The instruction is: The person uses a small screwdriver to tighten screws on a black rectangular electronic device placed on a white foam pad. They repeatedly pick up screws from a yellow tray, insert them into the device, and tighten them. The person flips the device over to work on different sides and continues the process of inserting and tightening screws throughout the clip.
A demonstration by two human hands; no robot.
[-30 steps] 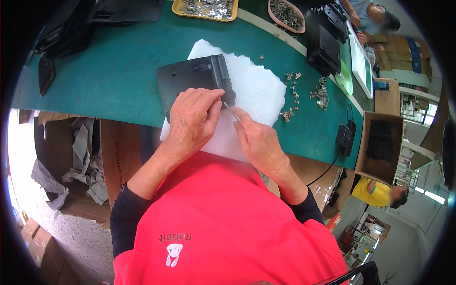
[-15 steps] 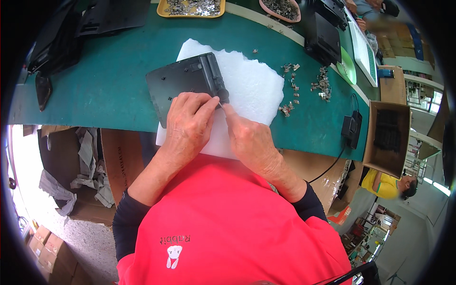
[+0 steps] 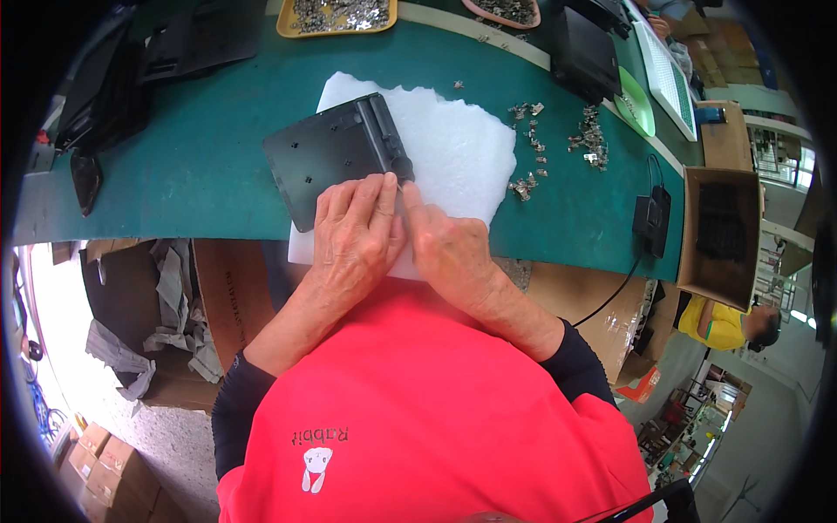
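I am working, as far as I can judge, on the near right corner of the black panel (image 3: 323, 144), which is lying on the white foam (image 3: 458, 144) just ahead of me on the desk (image 3: 192, 166). My left hand (image 3: 356, 228) is resting on its near edge, fingers half bent and close together; I cannot tell whether they are gripping or only pressing. My right hand (image 3: 452, 253) is curling loosely, its index finger reaching to that corner beside the left fingertips; a thin sliver seems to be showing between them, but I cannot tell what I am holding. To my mind, the next move is calling for a steady left hand and a small, careful push at the corner. The panel's far left corner is jutting past the foam, and the foam itself appears to be reaching over the desk's near edge, so anything slipping toward me could be falling. The widest room is lying left, between the panel and the black stack (image 3: 105, 96). On the right, loose clips (image 3: 536, 144) are sitting just beyond the foam, with a pile (image 3: 593, 144) farther right, so a sweeping elbow or sleeve could be scattering them.
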